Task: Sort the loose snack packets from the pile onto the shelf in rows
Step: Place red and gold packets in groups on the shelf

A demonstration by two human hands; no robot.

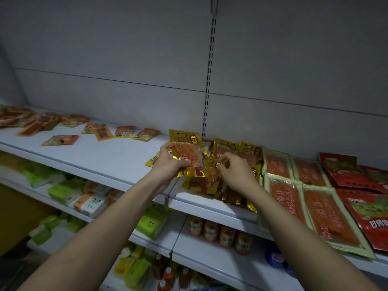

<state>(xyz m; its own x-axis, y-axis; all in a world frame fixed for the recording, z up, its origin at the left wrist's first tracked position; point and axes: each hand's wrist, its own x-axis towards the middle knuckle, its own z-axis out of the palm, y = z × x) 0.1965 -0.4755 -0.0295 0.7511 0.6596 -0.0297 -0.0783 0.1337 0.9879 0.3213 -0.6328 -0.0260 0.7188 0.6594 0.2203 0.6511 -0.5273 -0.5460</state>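
While our left hand (171, 162) grips a gold packet (186, 157) above the pile (212, 181) and our right hand (235, 169) pinches another packet in it, we judge sorting partly done: green-edged packets (294, 198) lie in rows right of the pile, the heap remains. Left of the pile, the shelf (117, 158) offers bare room; its front edge lies close below.
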